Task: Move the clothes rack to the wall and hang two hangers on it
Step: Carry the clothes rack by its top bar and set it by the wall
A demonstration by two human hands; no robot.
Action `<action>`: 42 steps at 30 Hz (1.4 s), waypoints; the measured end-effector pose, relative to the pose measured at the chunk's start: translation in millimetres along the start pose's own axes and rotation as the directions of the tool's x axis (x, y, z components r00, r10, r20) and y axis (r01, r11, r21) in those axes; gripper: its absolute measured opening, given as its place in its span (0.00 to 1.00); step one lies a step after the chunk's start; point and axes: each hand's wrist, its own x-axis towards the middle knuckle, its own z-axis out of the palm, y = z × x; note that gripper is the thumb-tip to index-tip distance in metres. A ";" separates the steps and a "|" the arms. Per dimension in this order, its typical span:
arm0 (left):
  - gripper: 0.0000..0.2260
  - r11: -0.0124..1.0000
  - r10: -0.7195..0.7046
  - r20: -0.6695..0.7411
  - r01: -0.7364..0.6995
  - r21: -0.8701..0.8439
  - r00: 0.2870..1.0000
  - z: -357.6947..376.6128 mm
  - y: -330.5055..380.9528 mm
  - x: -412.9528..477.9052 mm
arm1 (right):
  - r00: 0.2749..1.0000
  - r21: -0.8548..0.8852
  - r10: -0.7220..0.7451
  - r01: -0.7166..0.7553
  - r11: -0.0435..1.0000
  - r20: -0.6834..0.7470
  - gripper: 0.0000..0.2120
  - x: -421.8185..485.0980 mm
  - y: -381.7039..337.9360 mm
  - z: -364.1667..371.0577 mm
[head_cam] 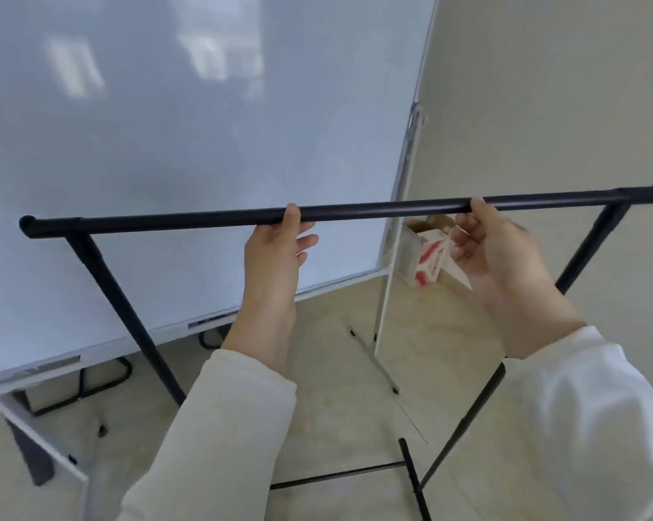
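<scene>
A black clothes rack stands in front of me, its top bar (373,210) running left to right across the view and its slanted legs going down to a floor base (411,471). My left hand (276,253) is just under the middle of the bar, with the thumb laid over it and the fingers spread loosely below, not wrapped around it. My right hand (494,246) is under the bar further right, with a thumb tip touching it and the fingers loosely curled beneath. No hangers are in view.
A large whiteboard (185,144) on a stand fills the space right behind the rack. A beige wall (543,107) is at the right. A narrow white panel (387,295) leans by the whiteboard's edge, with an open red-and-white carton (426,261) on the floor behind it.
</scene>
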 end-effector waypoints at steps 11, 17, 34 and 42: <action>0.08 0.993 -0.119 0.307 0.116 0.028 0.944 152.4 -53.3 35.0 | 0.947 -0.034 -0.095 0.089 0.995 -0.308 0.09 60.0 -31.3 -113.7; 0.08 0.991 -0.133 0.405 0.134 0.025 0.905 247.7 -70.6 35.6 | 0.915 -0.031 -0.126 0.124 0.992 -0.383 0.10 98.5 -61.8 -183.8; 0.08 0.968 -0.240 0.632 0.229 0.100 0.737 491.7 -125.3 17.6 | 0.771 -0.036 -0.177 0.197 0.980 -0.611 0.09 176.7 -137.5 -366.3; 0.08 0.962 -0.232 0.750 0.259 0.084 0.619 593.6 -148.0 34.7 | 0.645 -0.110 -0.260 0.264 0.958 -0.719 0.09 232.4 -165.9 -419.6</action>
